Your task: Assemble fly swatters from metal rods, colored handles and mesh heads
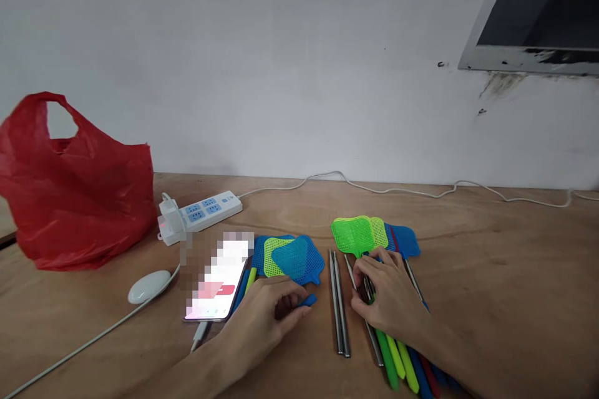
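Note:
My left hand [269, 315] is curled, with a short blue plastic handle end [309, 300] showing between thumb and fingers. Just behind it lie fly swatter heads, a blue one [306, 255] over a yellow-green one [270, 255]. My right hand [390, 293] is bent over a second bunch of fly swatters, thumb and forefinger around a thin metal rod [374, 343]; its fingers partly hide the contact. Green heads [353, 235] and a blue head [405, 241] lie beyond this hand; green, yellow, blue and red handles [392, 361] fan out below. Two metal rods [339, 312] lie between my hands.
A lit phone [224, 274] with a charging cable lies left of my left hand. Behind it are a white power strip [213, 212] and a white oval device [148, 287]. A red plastic bag [84, 199] stands far left. A white cord [397, 190] runs along the wall.

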`<state>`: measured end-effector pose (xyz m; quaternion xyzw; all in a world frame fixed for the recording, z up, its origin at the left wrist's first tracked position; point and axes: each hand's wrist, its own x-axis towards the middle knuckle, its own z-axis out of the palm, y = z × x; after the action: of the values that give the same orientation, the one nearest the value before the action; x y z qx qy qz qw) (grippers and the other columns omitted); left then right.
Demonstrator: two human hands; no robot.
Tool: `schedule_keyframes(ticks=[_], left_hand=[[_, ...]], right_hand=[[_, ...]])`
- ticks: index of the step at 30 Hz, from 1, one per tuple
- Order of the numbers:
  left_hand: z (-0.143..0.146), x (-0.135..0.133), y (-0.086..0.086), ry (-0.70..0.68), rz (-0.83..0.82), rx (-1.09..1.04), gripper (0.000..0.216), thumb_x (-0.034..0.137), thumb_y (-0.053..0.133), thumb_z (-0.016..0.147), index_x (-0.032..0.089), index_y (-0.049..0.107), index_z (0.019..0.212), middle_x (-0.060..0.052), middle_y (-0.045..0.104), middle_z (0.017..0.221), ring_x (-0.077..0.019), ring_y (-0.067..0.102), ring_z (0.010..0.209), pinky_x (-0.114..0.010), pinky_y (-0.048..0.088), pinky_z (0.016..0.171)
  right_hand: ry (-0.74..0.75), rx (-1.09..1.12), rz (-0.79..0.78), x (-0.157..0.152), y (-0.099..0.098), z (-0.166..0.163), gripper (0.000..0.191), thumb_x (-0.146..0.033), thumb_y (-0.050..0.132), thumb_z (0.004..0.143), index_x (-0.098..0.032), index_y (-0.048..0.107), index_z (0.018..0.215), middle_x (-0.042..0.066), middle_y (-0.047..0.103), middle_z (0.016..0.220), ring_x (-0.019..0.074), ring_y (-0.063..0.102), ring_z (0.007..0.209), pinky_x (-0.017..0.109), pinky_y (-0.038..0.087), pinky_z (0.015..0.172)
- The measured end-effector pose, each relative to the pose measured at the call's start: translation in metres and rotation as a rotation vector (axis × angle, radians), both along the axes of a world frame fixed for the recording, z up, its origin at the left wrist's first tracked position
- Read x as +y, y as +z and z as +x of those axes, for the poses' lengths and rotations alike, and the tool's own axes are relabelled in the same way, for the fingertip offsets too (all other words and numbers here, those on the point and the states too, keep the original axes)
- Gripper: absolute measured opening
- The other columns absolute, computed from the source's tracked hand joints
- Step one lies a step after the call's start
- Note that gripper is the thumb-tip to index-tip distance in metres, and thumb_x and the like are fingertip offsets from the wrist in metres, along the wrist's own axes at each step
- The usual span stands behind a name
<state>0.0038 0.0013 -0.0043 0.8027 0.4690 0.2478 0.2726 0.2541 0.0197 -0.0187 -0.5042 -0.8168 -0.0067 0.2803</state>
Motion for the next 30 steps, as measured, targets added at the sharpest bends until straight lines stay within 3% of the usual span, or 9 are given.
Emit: schedule_keyframes(ticks=[7, 15, 23, 27, 30], left_hand=[[0.005, -0.007, 0.005, -0.025, 0.018, 0.108, 0.011, 0.024, 0.058, 0.086, 0.021, 0.069, 0.086, -0.001, 0.067, 0.077, -0.0158, 0.058, 0.068, -0.025, 0.04, 0.062], [0.004, -0.007, 0.007, -0.035, 0.028, 0.129, 0.011, 0.023, 0.056, 0.087, 0.021, 0.067, 0.086, 0.0, 0.066, 0.078, -0.0155, 0.057, 0.068, -0.025, 0.039, 0.062], [0.004, -0.006, 0.004, -0.025, -0.017, 0.068, 0.013, 0.027, 0.055, 0.09, 0.021, 0.065, 0.093, 0.001, 0.066, 0.075, -0.014, 0.055, 0.063, -0.025, 0.04, 0.062], [0.004, -0.005, 0.004, -0.022, -0.051, 0.05, 0.013, 0.027, 0.054, 0.09, 0.02, 0.064, 0.092, 0.0, 0.065, 0.075, -0.014, 0.055, 0.063, -0.024, 0.04, 0.06], [0.003, -0.005, 0.001, -0.014, -0.07, 0.024, 0.013, 0.028, 0.054, 0.09, 0.02, 0.063, 0.093, 0.0, 0.064, 0.077, -0.0151, 0.057, 0.067, -0.024, 0.04, 0.059]], right_hand=[[-0.051, -0.035, 0.055, -0.003, -0.002, -0.007, 0.016, -0.013, 0.061, 0.068, -0.023, 0.049, 0.071, 0.0, 0.061, 0.067, 0.025, 0.051, 0.079, 0.043, 0.032, 0.081], [-0.083, 0.102, -0.04, 0.002, -0.005, -0.004, 0.019, -0.011, 0.059, 0.066, -0.024, 0.049, 0.076, -0.003, 0.057, 0.059, 0.0235, 0.053, 0.073, 0.039, 0.034, 0.076], [0.015, 0.786, -0.3, 0.009, -0.011, -0.002, 0.023, -0.019, 0.063, 0.073, -0.026, 0.047, 0.087, -0.006, 0.055, 0.066, 0.0144, 0.045, 0.054, 0.029, 0.035, 0.054], [0.037, 1.164, -0.466, 0.013, -0.009, 0.001, 0.031, -0.028, 0.075, 0.071, -0.024, 0.056, 0.095, -0.008, 0.053, 0.062, 0.0118, 0.043, 0.05, 0.026, 0.033, 0.048], [-0.006, 1.387, -0.585, 0.016, -0.005, 0.003, 0.03, -0.035, 0.08, 0.068, -0.021, 0.065, 0.089, -0.005, 0.056, 0.062, 0.0113, 0.045, 0.048, 0.026, 0.035, 0.046]])
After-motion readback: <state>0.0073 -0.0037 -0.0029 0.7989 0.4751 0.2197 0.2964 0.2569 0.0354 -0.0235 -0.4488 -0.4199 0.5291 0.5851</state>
